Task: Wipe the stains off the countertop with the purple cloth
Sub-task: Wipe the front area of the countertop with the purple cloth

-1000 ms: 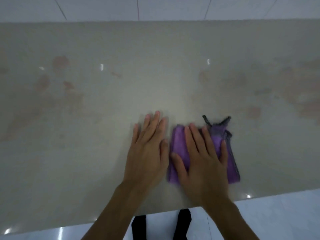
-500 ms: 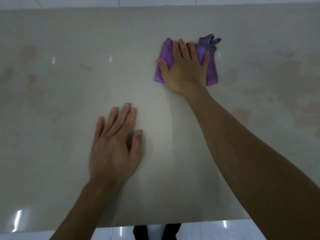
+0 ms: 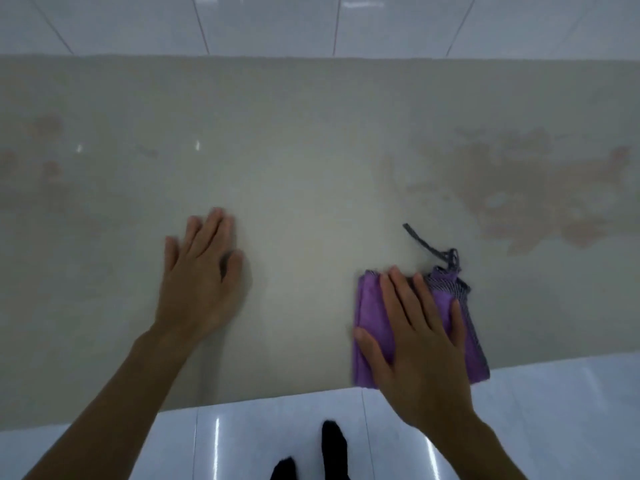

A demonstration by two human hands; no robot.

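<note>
A glossy beige countertop with faint reddish-brown stains blotched across its right side and paler pinkish marks at the left. A bright purple cloth carries a grey-and-dark checked trim along its right edge, ending in a dark grey loop. The floor tiles below are shiny white with a bluish tint, thin dark grout lines between them, and two black shapes at the bottom edge
</note>
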